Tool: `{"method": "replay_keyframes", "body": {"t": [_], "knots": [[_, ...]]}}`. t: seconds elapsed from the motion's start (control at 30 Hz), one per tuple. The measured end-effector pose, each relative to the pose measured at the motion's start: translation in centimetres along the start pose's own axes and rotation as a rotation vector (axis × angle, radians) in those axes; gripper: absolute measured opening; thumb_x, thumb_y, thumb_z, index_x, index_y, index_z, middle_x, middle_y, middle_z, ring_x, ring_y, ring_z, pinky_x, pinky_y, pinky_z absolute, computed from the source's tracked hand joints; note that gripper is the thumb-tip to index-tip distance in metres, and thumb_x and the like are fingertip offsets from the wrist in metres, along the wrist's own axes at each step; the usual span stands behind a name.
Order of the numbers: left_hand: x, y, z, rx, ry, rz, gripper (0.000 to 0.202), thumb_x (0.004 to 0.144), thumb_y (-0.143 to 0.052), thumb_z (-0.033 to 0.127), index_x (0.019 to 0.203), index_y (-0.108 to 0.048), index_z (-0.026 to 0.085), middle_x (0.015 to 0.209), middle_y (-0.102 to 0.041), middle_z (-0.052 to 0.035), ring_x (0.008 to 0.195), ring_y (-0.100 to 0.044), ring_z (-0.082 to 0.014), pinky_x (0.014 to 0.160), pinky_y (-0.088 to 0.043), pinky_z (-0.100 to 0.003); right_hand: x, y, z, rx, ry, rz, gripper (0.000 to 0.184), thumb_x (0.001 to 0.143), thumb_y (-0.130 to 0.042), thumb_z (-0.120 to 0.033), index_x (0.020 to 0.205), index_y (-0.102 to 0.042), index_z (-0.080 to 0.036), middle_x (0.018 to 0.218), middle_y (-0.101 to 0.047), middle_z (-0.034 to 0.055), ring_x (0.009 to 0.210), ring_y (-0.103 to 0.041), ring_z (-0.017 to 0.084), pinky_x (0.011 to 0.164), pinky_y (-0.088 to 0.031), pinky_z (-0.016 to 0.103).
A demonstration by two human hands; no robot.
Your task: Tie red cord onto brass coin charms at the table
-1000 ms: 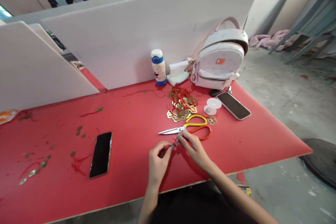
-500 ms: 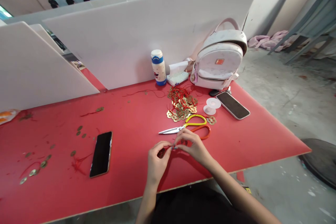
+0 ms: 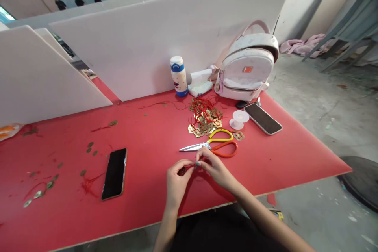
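Note:
My left hand (image 3: 177, 177) is closed in a pinch on a red cord (image 3: 190, 166), and a dark, partly hidden piece shows inside its curled fingers. Fingertip to fingertip with it, my right hand (image 3: 214, 167) pinches the same cord. Just beyond the hands lie scissors (image 3: 195, 147) with one yellow and one red handle, blades pointing left. Behind them is a pile of brass-coloured coin ornaments (image 3: 205, 120) tangled with red cords. One more coin ornament (image 3: 238, 136) rests right of the yellow handle.
A white spool (image 3: 238, 119) and a phone (image 3: 262, 119) lie to the right, before a white backpack (image 3: 246, 71). A bottle (image 3: 178, 76) stands by the white partition (image 3: 141, 43). Another phone (image 3: 114, 173) and loose coins (image 3: 37, 194) are on the red table (image 3: 141, 212) to the left.
My right hand's fingers have drawn closer together and shifted slightly, so more of the scissors' red handle shows. My left hand stays in nearly the same place.

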State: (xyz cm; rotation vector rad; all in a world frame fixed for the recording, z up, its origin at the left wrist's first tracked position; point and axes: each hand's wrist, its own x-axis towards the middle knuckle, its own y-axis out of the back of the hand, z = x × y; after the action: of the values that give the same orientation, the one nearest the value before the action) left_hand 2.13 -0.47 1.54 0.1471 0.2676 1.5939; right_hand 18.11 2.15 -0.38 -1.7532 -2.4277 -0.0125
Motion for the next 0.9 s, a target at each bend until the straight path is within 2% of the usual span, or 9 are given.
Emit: {"method": "replay_keyframes", "body": {"t": [0.07, 0.13, 0.23, 0.3, 0.4, 0.47, 0.63, 0.9], "knots": [[0.0, 0.0, -0.2, -0.018, 0.039, 0.037, 0.012, 0.074, -0.068, 0.025, 0.077, -0.076, 0.017, 0.076, -0.075, -0.006, 0.071, -0.068, -0.0201, 0.068, -0.053, -0.026, -0.1, -0.3, -0.2, 0.114, -0.055, 0.049, 0.018, 0.091, -0.058, -0.038, 0.085, -0.055, -0.022, 0.081, -0.049, 0.0002, 0.069, -0.047, 0.015, 0.065, -0.041, 0.027], [-0.1, 0.0, -0.5, -0.048, 0.079, 0.076, 0.013, 0.072, -0.07, 0.027, 0.075, -0.076, 0.017, 0.075, -0.075, -0.0064, 0.071, -0.068, -0.0205, 0.068, -0.053, -0.027, -0.1, -0.3, -0.4, 0.178, -0.099, 0.175, 0.019, 0.09, -0.06, -0.04, 0.086, -0.054, -0.023, 0.079, -0.047, -0.0009, 0.066, -0.045, 0.014, 0.061, -0.04, 0.026], [0.0, 0.0, -0.8, -0.091, 0.131, 0.131, 0.014, 0.069, -0.072, 0.029, 0.074, -0.076, 0.016, 0.073, -0.075, -0.0063, 0.068, -0.068, -0.0199, 0.066, -0.053, -0.026, 0.0, 0.2, -0.3, 0.156, -0.097, 0.342, 0.019, 0.088, -0.063, -0.041, 0.086, -0.056, -0.023, 0.082, -0.05, -0.0003, 0.072, -0.049, 0.015, 0.065, -0.043, 0.026], [0.0, 0.0, -0.8, -0.116, 0.144, 0.146, 0.015, 0.068, -0.073, 0.03, 0.073, -0.076, 0.016, 0.073, -0.075, -0.0062, 0.068, -0.067, -0.0195, 0.065, -0.053, -0.026, -0.2, 0.4, 0.0, 0.123, -0.097, 0.301, 0.022, 0.086, -0.065, -0.043, 0.087, -0.058, -0.022, 0.083, -0.054, 0.0003, 0.073, -0.053, 0.015, 0.066, -0.045, 0.026], [0.2, -0.1, -0.6, -0.148, 0.146, 0.15, 0.014, 0.068, -0.074, 0.03, 0.073, -0.076, 0.016, 0.073, -0.075, -0.0062, 0.07, -0.067, -0.0191, 0.065, -0.053, -0.025, -0.7, 0.3, 0.5, 0.046, -0.159, 0.089, 0.027, 0.085, -0.066, -0.046, 0.086, -0.062, -0.019, 0.076, -0.061, 0.0011, 0.066, -0.057, 0.015, 0.061, -0.046, 0.026], [0.3, -0.1, -0.4, -0.157, 0.143, 0.15, 0.014, 0.068, -0.074, 0.029, 0.072, -0.076, 0.016, 0.072, -0.075, -0.0057, 0.069, -0.067, -0.0184, 0.065, -0.053, -0.024, -1.0, 0.0, 0.7, -0.03, -0.179, 0.008, 0.03, 0.086, -0.066, -0.047, 0.08, -0.064, -0.017, 0.069, -0.064, 0.0018, 0.062, -0.059, 0.015, 0.059, -0.046, 0.026], [0.3, -0.1, 0.0, -0.224, 0.152, 0.149, 0.011, 0.066, -0.077, 0.027, 0.071, -0.076, 0.017, 0.072, -0.075, -0.0051, 0.069, -0.067, -0.0176, 0.066, -0.053, -0.023, -1.5, -0.9, 1.0, -0.089, -0.15, -0.026, 0.028, 0.088, -0.064, -0.04, 0.073, -0.064, -0.017, 0.069, -0.069, 0.0037, 0.063, -0.063, 0.017, 0.062, -0.047, 0.027], [0.0, -0.4, 0.2, -0.413, 0.196, 0.131, 0.013, 0.06, -0.082, 0.024, 0.07, -0.076, 0.017, 0.072, -0.075, -0.0046, 0.069, -0.068, -0.0173, 0.067, -0.055, -0.023, -1.5, -0.9, 0.8, -0.434, -0.013, -0.026, 0.011, 0.089, -0.058, -0.02, 0.078, -0.061, -0.019, 0.071, -0.064, 0.0002, 0.063, -0.056, 0.015, 0.058, -0.041, 0.024]]}}
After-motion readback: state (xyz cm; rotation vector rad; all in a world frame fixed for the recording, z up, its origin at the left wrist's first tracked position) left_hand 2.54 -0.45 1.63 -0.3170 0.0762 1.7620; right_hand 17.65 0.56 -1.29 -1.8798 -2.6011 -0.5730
